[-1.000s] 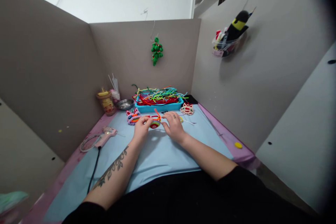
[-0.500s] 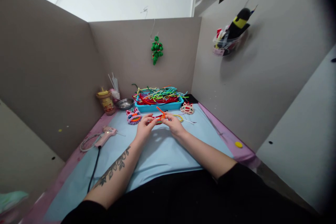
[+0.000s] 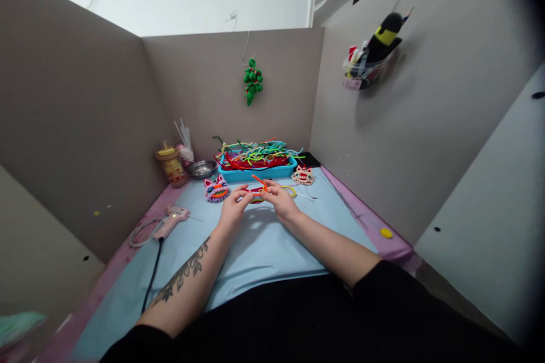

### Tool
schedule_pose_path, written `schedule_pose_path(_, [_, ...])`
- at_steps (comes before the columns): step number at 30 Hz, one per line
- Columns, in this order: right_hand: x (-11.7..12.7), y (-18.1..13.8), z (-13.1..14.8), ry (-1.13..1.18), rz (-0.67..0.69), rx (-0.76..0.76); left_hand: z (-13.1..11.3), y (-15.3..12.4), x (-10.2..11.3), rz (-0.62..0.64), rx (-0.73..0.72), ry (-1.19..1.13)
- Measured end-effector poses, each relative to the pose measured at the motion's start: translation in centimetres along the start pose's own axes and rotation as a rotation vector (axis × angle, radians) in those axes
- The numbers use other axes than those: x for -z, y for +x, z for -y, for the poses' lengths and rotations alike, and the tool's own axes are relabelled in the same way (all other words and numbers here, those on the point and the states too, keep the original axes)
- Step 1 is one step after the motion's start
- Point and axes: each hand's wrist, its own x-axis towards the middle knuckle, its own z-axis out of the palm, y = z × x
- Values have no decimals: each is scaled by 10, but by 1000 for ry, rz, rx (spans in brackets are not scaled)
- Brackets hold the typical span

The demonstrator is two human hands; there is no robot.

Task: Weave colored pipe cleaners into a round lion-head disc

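Between my hands, above the blue cloth [image 3: 276,244], is an orange pipe cleaner [image 3: 259,182] with one end sticking up to the left. My left hand [image 3: 233,204] pinches its left part, and my right hand [image 3: 279,201] grips it at the right. Red and green strands show behind and between the fingers; whether they are joined to the orange one I cannot tell. A yellow looped pipe cleaner [image 3: 292,190] and a thin white stick [image 3: 307,197] lie just right of my right hand. Left of my left hand sits a purple animal face made of pipe cleaners [image 3: 217,190].
A blue tray [image 3: 258,174] heaped with coloured pipe cleaners stands at the back, beside a metal bowl [image 3: 202,169] and a cup [image 3: 172,165]. A pink glue gun [image 3: 171,222] with its cord lies left. A cream animal face [image 3: 303,175] sits right of the tray. Grey panels enclose the table.
The view has shifted very slightly. Both hands stay nearly in place, with the orange pipe cleaner's free end a little lower and tilted more to the left.
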Motion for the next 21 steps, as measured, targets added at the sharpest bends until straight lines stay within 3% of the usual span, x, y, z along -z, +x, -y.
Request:
schedule_pose_path(5, [3, -3, 5, -217, 43, 111, -6, -2, 5, -102, -111, 211])
schedule_pose_path(10, [2, -8, 10, -279, 149, 201, -5, -3, 2, 149, -95, 135])
schedule_pose_path(15, [10, -8, 17, -433, 104, 435, -5, -3, 1, 189, 31, 52])
schedule_pose_path(21, [17, -8, 20, -750, 253, 614, -6, -6, -1, 260, 58, 30])
